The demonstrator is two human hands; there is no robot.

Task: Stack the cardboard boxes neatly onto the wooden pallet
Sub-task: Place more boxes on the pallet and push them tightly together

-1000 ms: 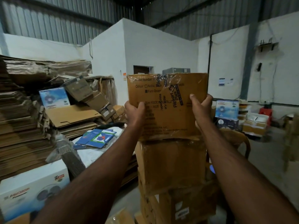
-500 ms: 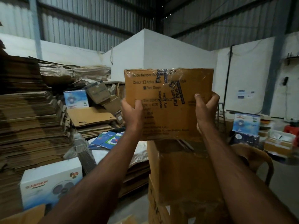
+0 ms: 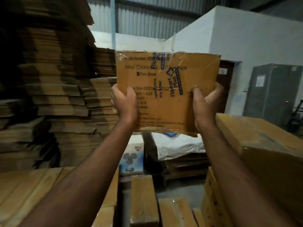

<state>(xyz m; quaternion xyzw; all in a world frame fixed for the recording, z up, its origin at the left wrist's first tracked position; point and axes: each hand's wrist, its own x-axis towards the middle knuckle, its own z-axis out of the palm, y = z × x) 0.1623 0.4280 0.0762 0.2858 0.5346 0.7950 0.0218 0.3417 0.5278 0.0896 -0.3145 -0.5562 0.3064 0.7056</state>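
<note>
I hold a brown cardboard box, wrapped in clear tape and printed with dark text, up at chest height in mid-air. My left hand grips its lower left edge, thumb on the near face. My right hand grips the lower right edge, fingers curled round the side. A stack of large cardboard boxes stands close at the right, its top below the held box. More taped boxes lie low in front. No wooden pallet is visible.
Tall piles of flattened cardboard fill the left side. A low bed of sheets under a white cover and a white fan carton sit behind the box. A white room corner and a grey cabinet stand at the back right.
I have lifted the box off the stack and swung it, with my view, to the left. The stack it rested on now sits at the right edge.
</note>
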